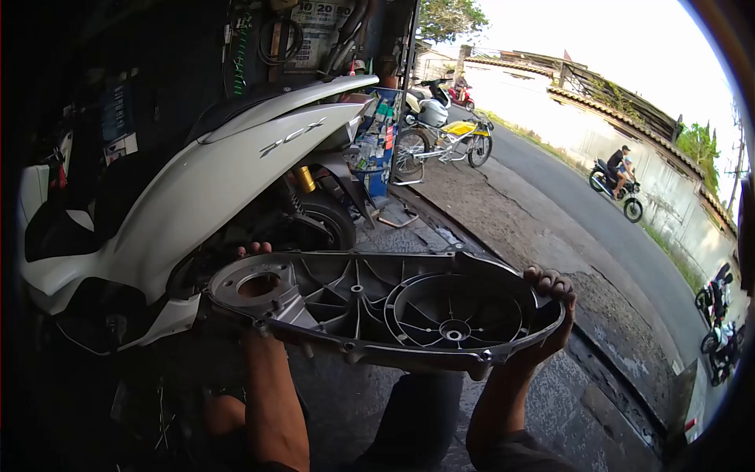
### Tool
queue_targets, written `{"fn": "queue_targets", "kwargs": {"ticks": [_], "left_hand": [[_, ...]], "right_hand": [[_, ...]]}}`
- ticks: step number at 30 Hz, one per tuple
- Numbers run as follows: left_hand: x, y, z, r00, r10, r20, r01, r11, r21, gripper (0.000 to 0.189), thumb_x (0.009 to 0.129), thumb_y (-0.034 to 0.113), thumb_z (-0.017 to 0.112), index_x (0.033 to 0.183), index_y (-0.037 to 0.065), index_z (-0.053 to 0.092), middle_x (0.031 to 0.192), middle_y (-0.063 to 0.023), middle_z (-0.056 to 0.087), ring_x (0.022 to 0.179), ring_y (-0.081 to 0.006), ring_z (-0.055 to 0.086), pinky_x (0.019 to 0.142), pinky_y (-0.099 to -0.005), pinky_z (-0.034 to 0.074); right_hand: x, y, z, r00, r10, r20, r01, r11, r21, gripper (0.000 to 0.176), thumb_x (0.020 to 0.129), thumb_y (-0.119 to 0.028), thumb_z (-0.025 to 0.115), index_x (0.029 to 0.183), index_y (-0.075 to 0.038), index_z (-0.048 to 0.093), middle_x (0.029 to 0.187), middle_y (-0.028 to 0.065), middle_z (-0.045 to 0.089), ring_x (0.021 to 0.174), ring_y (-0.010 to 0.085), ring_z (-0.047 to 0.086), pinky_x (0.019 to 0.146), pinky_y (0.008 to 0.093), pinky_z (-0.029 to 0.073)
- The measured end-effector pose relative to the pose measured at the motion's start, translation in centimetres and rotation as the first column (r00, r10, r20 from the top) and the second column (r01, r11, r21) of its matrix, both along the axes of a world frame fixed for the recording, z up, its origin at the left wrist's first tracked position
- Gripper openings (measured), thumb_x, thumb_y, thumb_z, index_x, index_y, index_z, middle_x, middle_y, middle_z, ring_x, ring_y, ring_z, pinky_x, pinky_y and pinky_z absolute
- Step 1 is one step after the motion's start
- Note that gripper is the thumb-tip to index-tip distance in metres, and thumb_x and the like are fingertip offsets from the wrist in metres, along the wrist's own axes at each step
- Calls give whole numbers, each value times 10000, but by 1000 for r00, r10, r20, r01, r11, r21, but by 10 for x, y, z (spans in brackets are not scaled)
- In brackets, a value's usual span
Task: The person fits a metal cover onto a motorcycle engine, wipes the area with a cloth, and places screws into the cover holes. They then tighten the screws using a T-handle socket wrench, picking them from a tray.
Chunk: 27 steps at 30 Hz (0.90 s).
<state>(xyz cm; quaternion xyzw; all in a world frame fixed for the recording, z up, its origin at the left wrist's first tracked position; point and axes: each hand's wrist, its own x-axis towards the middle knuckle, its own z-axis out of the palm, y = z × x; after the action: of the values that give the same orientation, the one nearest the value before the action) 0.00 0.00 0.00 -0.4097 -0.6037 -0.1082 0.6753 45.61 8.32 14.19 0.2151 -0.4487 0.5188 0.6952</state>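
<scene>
The person holds a large grey metal engine cover (385, 311) level in front of the body with both hands, its ribbed inner side turned up toward the camera. The left hand (253, 251) grips the narrower left end, beside the round opening. Most of that hand is hidden behind the metal, and only the fingertips show, curled over the upper edge. The right hand (552, 315) has the wide right end, next to the big round hollow with spokes. Its fingers (549, 282) are hooked tight over the rim while the palm supports the cover from below. Both forearms rise from the bottom of the view, and the person's knees show under the cover. Just behind the cover stands a white scooter (212, 169), with its rear wheel and a yellow spring showing under the body panel. Farther back a yellow motorcycle (444, 138) is parked at the edge of the cracked concrete ground (511, 220). On the road (629, 244) a rider (617, 179) passes along a long wall (629, 134).
</scene>
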Motion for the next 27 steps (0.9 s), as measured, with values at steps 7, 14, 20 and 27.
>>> {"fn": "queue_targets", "kwargs": {"ticks": [7, 14, 20, 27], "left_hand": [[-3, -20, -5, 792, -588, 163, 535, 798, 278, 537, 1000, 392, 372, 1440, 86, 332, 1478, -118, 381, 1384, -290, 359, 1182, -480, 262], [23, -46, -30, -575, -546, -609, -404, -458, 792, 477, 922, 451, 512, 1058, 14, 646, 1118, -193, 644, 1104, -335, 606, 1034, -488, 468], [-14, -75, -95, -283, -724, -629, -612, -369, 700, 475, 952, 464, 427, 1025, 23, 586, 1020, -144, 628, 990, -320, 623, 974, -452, 489], [-44, -103, -161, -222, -853, -473, -731, -176, 660, 455, 945, 463, 385, 1043, 67, 586, 1048, -103, 651, 1009, -289, 639, 940, -432, 489]], "right_hand": [[-65, 40, 6, 996, 35, 77, -29, 996, -85, 244, 983, -249, 427, 969, -33, 539, 969, 122, 549, 1011, 292, 546, 975, 438, 406], [-142, 82, -61, 969, 112, 220, 20, 851, -525, 292, 961, -288, 488, 1048, -20, 567, 1129, 117, 583, 1028, 303, 614, 898, 442, 481], [-201, 83, -160, 902, 245, 355, 70, 730, -680, 450, 989, -360, 435, 1245, 7, 483, 1255, 146, 523, 1160, 337, 540, 932, 509, 495], [-245, 86, -268, 866, 368, 339, 22, 648, -761, 371, 988, -325, 470, 1154, 1, 534, 1143, 141, 589, 1073, 337, 594, 901, 489, 497]]}}
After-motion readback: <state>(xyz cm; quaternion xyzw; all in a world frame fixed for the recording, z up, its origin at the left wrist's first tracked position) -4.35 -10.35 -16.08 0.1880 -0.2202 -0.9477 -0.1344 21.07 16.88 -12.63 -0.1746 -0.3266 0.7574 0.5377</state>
